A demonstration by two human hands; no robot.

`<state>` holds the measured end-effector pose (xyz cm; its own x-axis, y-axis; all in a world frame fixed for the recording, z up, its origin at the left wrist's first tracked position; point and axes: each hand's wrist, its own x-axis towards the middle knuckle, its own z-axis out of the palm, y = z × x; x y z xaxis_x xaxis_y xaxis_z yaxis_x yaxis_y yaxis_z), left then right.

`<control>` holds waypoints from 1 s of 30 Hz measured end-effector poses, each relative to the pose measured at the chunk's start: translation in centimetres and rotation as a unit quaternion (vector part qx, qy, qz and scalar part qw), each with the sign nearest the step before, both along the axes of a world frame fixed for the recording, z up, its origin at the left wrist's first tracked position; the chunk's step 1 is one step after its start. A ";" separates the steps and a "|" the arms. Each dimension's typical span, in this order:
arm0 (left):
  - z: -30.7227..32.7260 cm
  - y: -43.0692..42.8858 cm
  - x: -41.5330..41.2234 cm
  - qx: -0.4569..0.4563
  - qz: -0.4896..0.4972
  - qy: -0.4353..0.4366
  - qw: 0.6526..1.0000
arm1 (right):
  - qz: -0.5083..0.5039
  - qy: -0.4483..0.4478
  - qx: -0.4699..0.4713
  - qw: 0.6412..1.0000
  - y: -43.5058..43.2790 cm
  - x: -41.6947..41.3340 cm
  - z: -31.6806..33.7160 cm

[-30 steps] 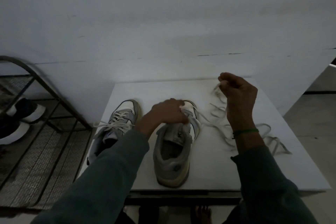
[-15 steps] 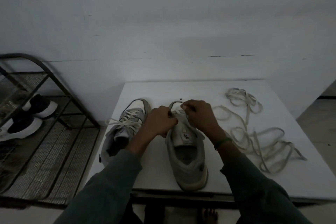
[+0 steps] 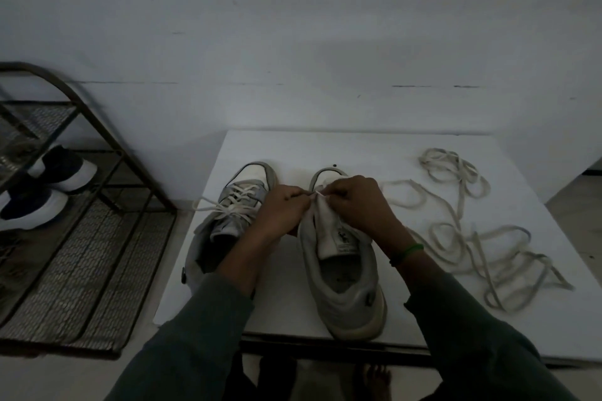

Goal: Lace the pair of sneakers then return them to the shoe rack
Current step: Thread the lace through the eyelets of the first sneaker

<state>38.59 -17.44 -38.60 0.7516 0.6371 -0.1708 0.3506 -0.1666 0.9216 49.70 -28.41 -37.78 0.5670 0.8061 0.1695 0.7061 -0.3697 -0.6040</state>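
while both hands (image 3: 325, 202) pinch the lace (image 3: 469, 231), the sneaker (image 3: 342, 270) sits upright.

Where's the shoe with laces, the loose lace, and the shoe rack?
laced shoe (image 3: 239, 202): head view, its crossed laces.
loose lace (image 3: 469, 238): head view, middle loops.
shoe rack (image 3: 107, 137): head view, slanted frame bar.

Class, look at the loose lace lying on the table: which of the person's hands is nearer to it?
Right. The right hand works at the front of the unlaced sneaker, just beside the loose lace. The left hand sits on that sneaker's far side from the lace.
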 end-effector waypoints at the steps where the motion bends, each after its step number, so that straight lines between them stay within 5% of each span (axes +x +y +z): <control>1: 0.0 0.1 0.0 -0.019 0.002 0.002 1.000 | -0.005 0.000 0.003 1.000 0.1 -0.1 0.0; 14: 0.4 -0.1 0.0 -0.105 0.008 -0.018 0.994 | -0.014 -0.030 0.000 0.999 0.4 -0.4 -0.4; 20: 0.0 0.1 -0.2 -0.023 -0.034 -0.012 0.999 | -0.004 -0.048 -0.009 0.999 0.3 -0.1 -1.1; 30: 0.0 -0.1 -0.1 -0.064 -0.051 -0.027 0.996 | -0.023 0.002 0.040 0.999 -0.4 0.7 -1.9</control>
